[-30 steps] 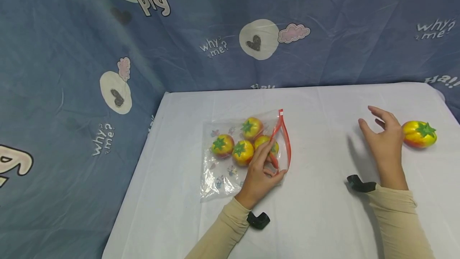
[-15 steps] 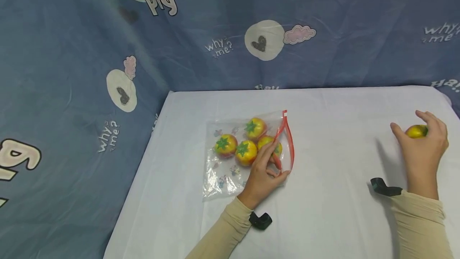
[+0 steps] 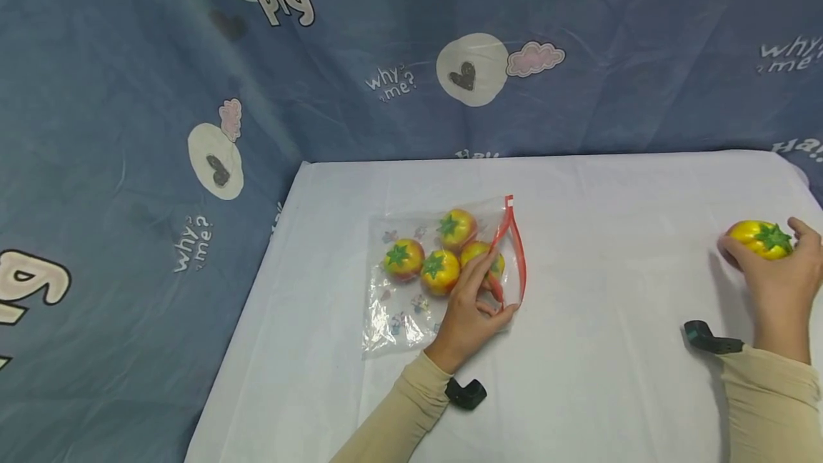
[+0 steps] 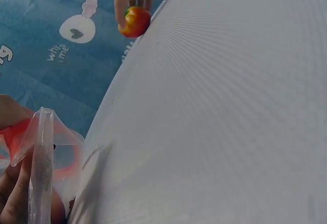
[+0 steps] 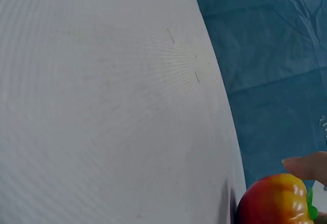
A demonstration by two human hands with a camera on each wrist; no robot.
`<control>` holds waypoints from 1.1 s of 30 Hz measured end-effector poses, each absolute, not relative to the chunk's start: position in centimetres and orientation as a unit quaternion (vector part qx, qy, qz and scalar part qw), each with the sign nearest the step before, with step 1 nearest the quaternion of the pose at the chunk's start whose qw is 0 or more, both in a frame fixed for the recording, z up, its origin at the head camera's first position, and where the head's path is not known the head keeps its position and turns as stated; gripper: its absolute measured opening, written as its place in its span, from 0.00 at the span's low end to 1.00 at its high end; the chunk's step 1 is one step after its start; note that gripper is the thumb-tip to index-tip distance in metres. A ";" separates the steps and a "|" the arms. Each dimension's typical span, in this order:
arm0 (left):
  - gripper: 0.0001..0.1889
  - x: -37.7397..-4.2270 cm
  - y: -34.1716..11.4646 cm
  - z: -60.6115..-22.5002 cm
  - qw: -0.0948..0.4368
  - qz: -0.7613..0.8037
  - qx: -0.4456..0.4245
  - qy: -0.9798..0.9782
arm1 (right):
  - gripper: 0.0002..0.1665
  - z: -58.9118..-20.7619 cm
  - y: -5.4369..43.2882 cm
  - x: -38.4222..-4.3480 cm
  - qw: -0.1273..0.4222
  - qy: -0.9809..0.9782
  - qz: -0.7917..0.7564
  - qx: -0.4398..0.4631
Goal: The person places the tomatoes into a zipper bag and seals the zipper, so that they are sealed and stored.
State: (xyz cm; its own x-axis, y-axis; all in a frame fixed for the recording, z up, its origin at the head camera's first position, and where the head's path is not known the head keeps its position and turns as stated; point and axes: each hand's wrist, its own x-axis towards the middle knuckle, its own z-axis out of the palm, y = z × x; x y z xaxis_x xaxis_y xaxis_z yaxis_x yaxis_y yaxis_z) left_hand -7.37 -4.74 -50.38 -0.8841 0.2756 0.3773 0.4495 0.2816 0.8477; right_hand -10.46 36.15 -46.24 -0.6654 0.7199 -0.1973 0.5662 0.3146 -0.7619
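Observation:
A clear zip bag [image 3: 393, 316] with a red seal lies on the white table, its mouth parted toward the right. Several yellow-red toy bell peppers [image 3: 403, 259] with green star-shaped tops are inside. My left hand [image 3: 468, 316] holds the bag at its mouth, fingers on the red seal [image 4: 18, 137]. Far right, my right hand [image 3: 781, 281] grips another toy bell pepper [image 3: 749, 234], thumb on its left side and fingers to the right by the green top. The left wrist view shows this pepper [image 4: 137, 22] below the right hand's fingers.
A white cloth covers the table [image 3: 598, 291]. Blue printed fabric [image 3: 360, 34] hangs behind it and along its left side. Dark wrist-worn mounts [image 3: 466, 395] stick out at both sleeves.
My right hand has moved right, over to the lone pepper, and has taken hold of it. The left hand keeps its hold on the bag's mouth.

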 end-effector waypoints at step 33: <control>0.50 -7.3 -4.7 -50.2 0.079 -0.544 -0.226 -0.804 | 0.52 -47.6 35.2 -11.6 0.025 -0.824 0.457 -0.333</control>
